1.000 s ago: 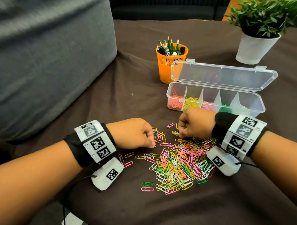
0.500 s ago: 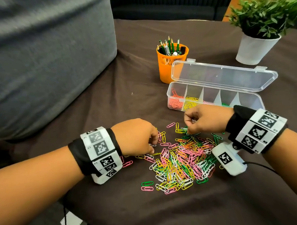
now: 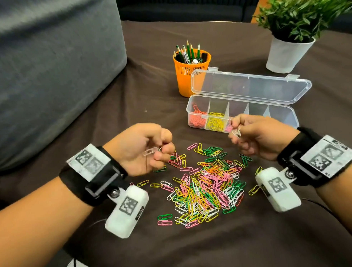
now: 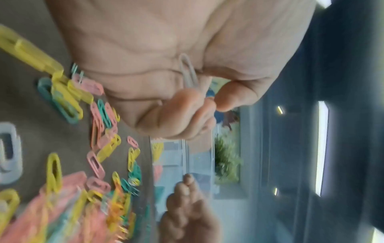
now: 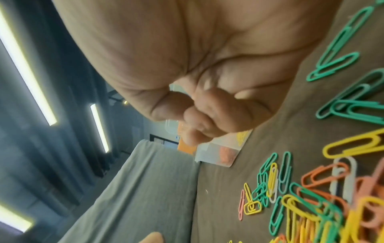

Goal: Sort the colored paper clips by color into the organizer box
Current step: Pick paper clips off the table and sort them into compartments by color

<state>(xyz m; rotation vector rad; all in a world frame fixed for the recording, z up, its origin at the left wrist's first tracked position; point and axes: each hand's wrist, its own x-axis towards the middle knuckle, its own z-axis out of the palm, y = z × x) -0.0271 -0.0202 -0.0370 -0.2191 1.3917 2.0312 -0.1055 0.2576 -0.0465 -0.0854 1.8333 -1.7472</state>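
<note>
Head view: organizer box (image 3: 192, 109) holds orange and yellow clips; both hands' fingers (image 3: 163, 149) pinch white clips (image 3: 150, 151).

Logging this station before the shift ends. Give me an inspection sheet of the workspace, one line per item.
Surface: dark brown cloth covers the table.
Job's things: organizer box open, lid back; orange and yellow clips in its two leftmost compartments; mixed clip pile unsorted in front.
Clutter: orange pencil cup; potted plant.
Grippers: left hand pinches a white clip; right hand pinches white clips, count unclear.
Cables: thin black lead runs from the right wrist camera.
Surroundings: grey cushion at left.
</note>
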